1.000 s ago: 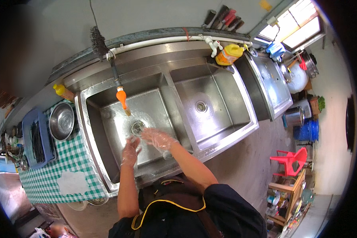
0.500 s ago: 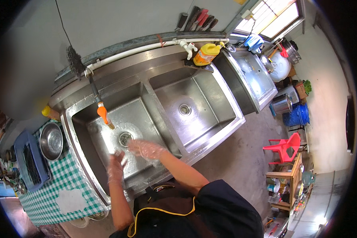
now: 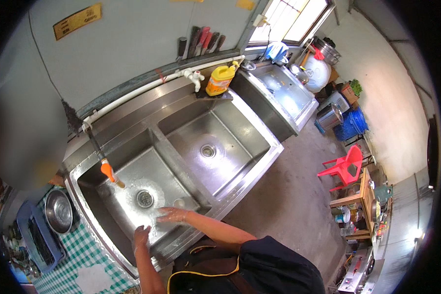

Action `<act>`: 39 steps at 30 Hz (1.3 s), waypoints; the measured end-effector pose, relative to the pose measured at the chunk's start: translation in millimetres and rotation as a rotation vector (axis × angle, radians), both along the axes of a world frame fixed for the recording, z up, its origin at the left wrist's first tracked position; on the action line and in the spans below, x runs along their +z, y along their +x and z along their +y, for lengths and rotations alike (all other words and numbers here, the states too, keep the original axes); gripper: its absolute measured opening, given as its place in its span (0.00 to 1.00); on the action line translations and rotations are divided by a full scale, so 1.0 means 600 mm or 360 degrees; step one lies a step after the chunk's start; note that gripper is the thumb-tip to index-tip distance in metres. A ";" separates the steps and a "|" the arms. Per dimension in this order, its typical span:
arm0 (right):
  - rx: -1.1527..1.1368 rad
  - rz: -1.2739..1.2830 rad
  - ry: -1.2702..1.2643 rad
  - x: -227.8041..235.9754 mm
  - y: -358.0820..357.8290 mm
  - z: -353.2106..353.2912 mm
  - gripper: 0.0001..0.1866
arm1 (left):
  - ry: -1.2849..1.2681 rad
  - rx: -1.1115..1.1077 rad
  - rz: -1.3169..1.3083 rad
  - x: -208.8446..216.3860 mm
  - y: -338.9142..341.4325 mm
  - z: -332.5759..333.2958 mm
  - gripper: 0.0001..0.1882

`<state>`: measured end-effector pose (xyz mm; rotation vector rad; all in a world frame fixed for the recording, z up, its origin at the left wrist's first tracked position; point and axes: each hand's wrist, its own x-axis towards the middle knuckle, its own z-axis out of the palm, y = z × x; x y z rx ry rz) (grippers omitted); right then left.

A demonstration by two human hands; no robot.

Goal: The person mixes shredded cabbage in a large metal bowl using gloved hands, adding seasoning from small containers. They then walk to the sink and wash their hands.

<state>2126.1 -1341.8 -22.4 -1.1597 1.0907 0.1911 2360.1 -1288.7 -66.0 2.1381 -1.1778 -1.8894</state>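
Observation:
Both my hands wear thin clear gloves and hang over the left basin (image 3: 132, 171) of a steel double sink. My right hand (image 3: 173, 214) is open and empty, its fingers stretched out to the left. My left hand (image 3: 141, 237) is beside it, lower down, its fingers loosely apart with nothing visible in them. Beyond them is the round drain (image 3: 145, 198), with wet steel around it. A pale round patch shows near my right hand; I cannot tell what it is. Above the basin hangs a tap with an orange handle (image 3: 107, 171).
The right basin (image 3: 240, 142) has its own drain. A yellow jug-shaped bottle (image 3: 220, 81) stands behind it, near a white tap (image 3: 195, 78). Left of the sink, a steel bowl (image 3: 58, 211) and a blue basket (image 3: 34, 245) sit on a checked cloth (image 3: 85, 245). A red chair (image 3: 345, 166) stands right.
The view has shifted, so the sink sits further left and lower. My hands have drawn back from the drain toward the near side of the basin, and they look less blurred.

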 end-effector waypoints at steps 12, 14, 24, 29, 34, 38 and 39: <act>-0.0513 -0.0737 -0.0555 -0.019 -0.044 -0.029 0.35 | -0.0668 0.0829 0.0310 0.060 -0.052 -0.011 0.25; -0.0987 -0.1471 0.0435 0.010 -0.083 -0.012 0.33 | -0.0710 0.0953 0.0360 0.058 -0.083 -0.011 0.22; -0.1764 -0.1956 0.0359 0.012 -0.422 0.104 0.18 | -0.0372 0.0914 0.1661 0.109 -0.482 0.011 0.28; -0.2031 -0.1878 0.0091 0.066 -0.629 0.184 0.15 | -0.0144 0.0619 0.1374 0.126 -0.642 0.007 0.22; -0.2671 -0.1447 -0.0211 -0.005 -0.808 0.272 0.08 | -0.0126 0.0170 0.1221 0.160 -0.766 -0.035 0.23; -0.3126 -0.1114 -0.0177 -0.081 -0.943 0.366 0.08 | -0.0122 0.0079 0.1065 0.136 -0.809 -0.101 0.24; -0.3265 -0.1048 -0.0180 -0.099 -0.977 0.391 0.09 | -0.0139 0.0057 0.1021 0.125 -0.825 -0.118 0.25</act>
